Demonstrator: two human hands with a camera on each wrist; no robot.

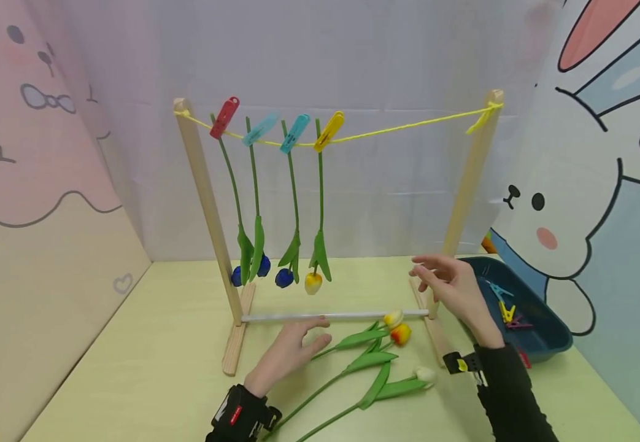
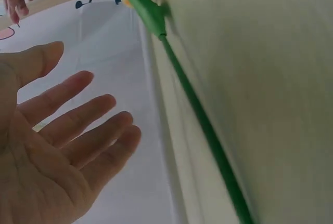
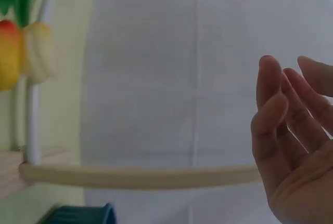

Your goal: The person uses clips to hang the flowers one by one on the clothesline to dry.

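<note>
My left hand, fingers spread and holding nothing, is over the left end of the loose tulips. In the left wrist view the palm shows beside a green stem. My right hand is raised before the right post, its fingers loosely bent around nothing. On the table lie a white-yellow tulip, an orange-yellow tulip and a white tulip. Several tulips hang heads down from the yellow string, blue ones and a yellow-white one, held by a red clothespin, two light blue ones and a yellow one.
The wooden frame has a left post, a right post and a low white rod. To the right stands a dark blue basin with several clothespins inside. Behind hangs a white curtain.
</note>
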